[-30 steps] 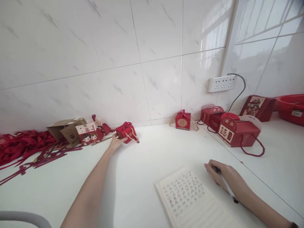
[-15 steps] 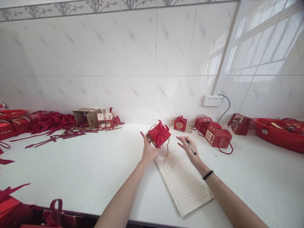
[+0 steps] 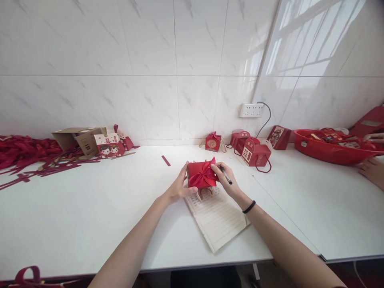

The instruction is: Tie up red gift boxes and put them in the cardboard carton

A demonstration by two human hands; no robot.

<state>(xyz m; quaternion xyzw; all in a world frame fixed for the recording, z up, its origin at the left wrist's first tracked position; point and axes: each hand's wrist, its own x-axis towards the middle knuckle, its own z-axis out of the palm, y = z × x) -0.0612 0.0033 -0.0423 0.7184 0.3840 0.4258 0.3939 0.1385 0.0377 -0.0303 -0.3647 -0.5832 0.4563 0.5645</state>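
A small red gift box [image 3: 193, 169] with a red ribbon bow [image 3: 204, 175] on top is held above the notebook's far end. My left hand [image 3: 177, 186] grips its left side, thumb along the near edge. With a black-and-clear pen [image 3: 225, 175] tucked in its grasp, my right hand [image 3: 231, 186] touches the box's right side and the ribbon end. Twisted cord handles [image 3: 204, 195] hang from the box's near side. Beneath lies an open lined notebook [image 3: 220, 224], its handwriting partly covered by the box and cords.
Several red gift boxes [image 3: 255, 152] stand near the wall. A red strip [image 3: 166, 161] lies left of my hands. Ribbons [image 3: 27, 154] and an open cardboard box [image 3: 87, 146] are at the left. Another person's hand [image 3: 372, 172] is by the red basin [image 3: 327, 154] at the right.
My right hand has come over to the gift box, pen still in it. The box has turned and sits lower over the notebook. The view has shifted right; another person's hands now show.
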